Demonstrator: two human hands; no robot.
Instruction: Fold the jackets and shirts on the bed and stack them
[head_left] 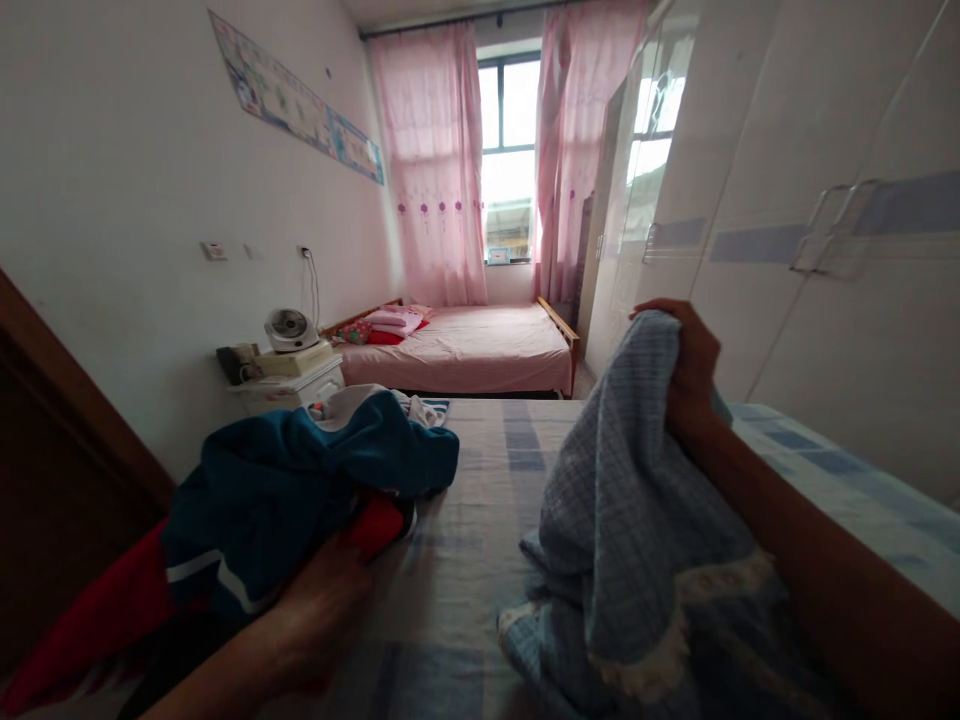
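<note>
My right hand (694, 365) is closed on the upper part of a blue-grey checked garment (611, 470) and holds it up over the bed. Cream lace trim (649, 670) runs along the garment's lower folds, which hang down to the sheet. At the left, my left hand (322, 600) is blurred and dim, beside a heap of clothes; its fingers are not clear. In that heap lie a teal garment (277, 480) with white stripes, a red garment (379, 525) under it, and a white piece (352, 405) behind.
Both hands are over a bed with a blue-and-white checked sheet (487, 520). Beyond it stands a second bed with a pink sheet (480, 345). A white nightstand (319, 378) bearing a small fan (290, 328) is at the left wall. Wardrobe doors (780, 140) line the right side.
</note>
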